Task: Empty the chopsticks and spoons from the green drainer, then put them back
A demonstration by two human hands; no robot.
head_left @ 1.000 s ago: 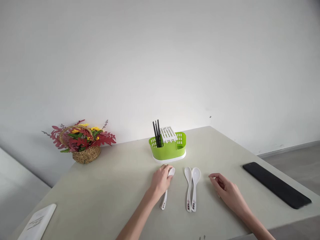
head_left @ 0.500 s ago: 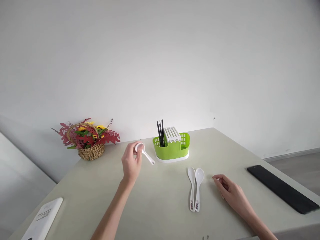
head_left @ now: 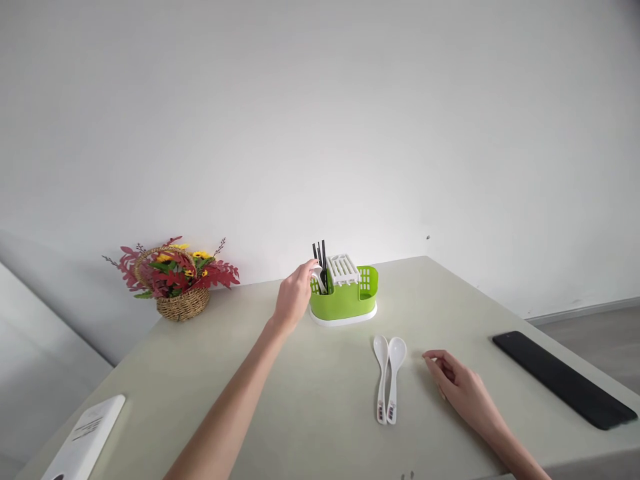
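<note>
My left hand (head_left: 294, 297) pinches a white spoon (head_left: 321, 281) near its bowl end. The spoon's handle slants down into the left compartment of a green cutlery caddy (head_left: 343, 308), beside several black chopsticks (head_left: 323, 252) standing there. A white slotted piece (head_left: 343, 269) tops the caddy's middle, and its right compartment has perforated walls. Nearer to me, a white spoon (head_left: 381, 370) and a second white spoon (head_left: 395, 373) lie side by side, handles towards me. To their right, my right hand (head_left: 463, 390) rests on the table, fingers curled in with nothing visible in them.
A wicker basket (head_left: 183, 305) of red and yellow flowers stands at the table's back left. At the front left lies a white box-like object (head_left: 87, 437) with print. A long black flat object (head_left: 565, 380) lies along the right edge. Behind the table rises a wall (head_left: 320, 133).
My left hand has carried the spoon right and away from me, and its handle has gone into the caddy's left compartment. The right hand stays where it was.
</note>
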